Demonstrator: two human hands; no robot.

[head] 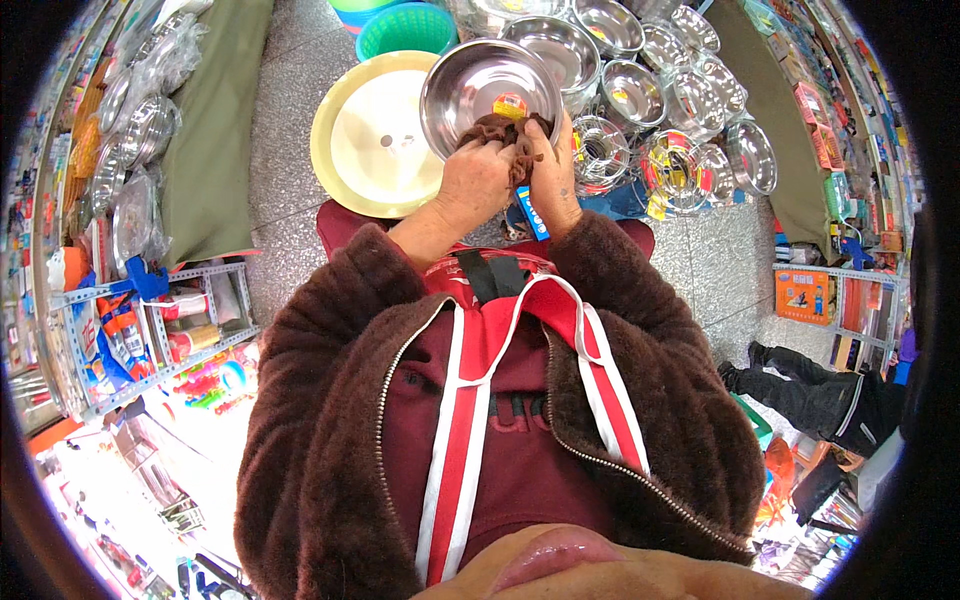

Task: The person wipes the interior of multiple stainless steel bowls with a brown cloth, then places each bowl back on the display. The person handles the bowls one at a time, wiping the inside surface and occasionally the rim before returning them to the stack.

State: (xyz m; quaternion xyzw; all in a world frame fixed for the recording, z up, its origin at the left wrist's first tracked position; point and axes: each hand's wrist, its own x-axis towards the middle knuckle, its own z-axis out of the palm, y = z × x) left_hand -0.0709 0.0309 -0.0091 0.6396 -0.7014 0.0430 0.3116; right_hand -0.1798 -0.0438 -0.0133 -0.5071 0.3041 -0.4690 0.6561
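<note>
A shiny stainless steel bowl [465,82] with a red and yellow sticker inside is tilted so that its inside faces me. My right hand [553,169] grips the bowl's near right edge, thumb at the inside. A crumpled dark brown cloth [499,135] lies against the inner wall under my left hand [480,180], whose fingers are curled into it. The cloth hides part of the bowl's near side. Just below the hands shows a small blue box [532,214]. To the left, partly behind the bowl, is a round cream-yellow plastic basin [337,131] with a small dark spot at its centre.
Several steel bowls [634,94] and coiled wire racks [667,165] crowd the right. Green plastic baskets [409,34] stand beyond the basin. Shelves with draped olive cloth [214,135] line both sides of the speckled floor [289,150]. A person's dark-trousered legs [817,397] are at lower right.
</note>
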